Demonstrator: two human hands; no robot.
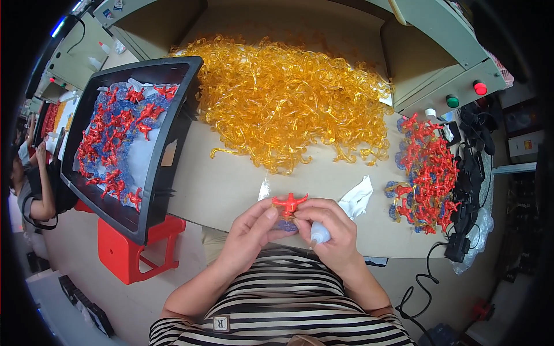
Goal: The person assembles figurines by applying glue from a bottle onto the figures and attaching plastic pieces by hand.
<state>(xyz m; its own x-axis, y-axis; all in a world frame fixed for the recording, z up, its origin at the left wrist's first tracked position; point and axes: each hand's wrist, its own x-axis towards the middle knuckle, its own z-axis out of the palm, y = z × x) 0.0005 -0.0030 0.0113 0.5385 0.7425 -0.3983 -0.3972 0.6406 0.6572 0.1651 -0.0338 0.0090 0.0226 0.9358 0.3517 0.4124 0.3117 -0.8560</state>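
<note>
My left hand (248,233) is closed on a small red figurine (289,203) with outstretched arms, held upright near the table's front edge. Below the red body is a clear blue base (287,225), partly hidden by fingers. My right hand (337,233) is wrapped round a small pale squeeze bottle (320,232), its narrow end pointing down toward me. The right thumb and fingertips also meet the figurine's right side; whether they pinch a small part there is hidden. Beyond my hands spreads a big heap of clear amber curled plastic pieces (288,109).
A black tray (156,167) of red-and-blue figurines stands at the left, above a red stool (124,254). More figurines (427,179) are piled at the right beside black cables (461,225). A crumpled white cloth (356,198) lies right of my hands. Another person (37,184) sits far left.
</note>
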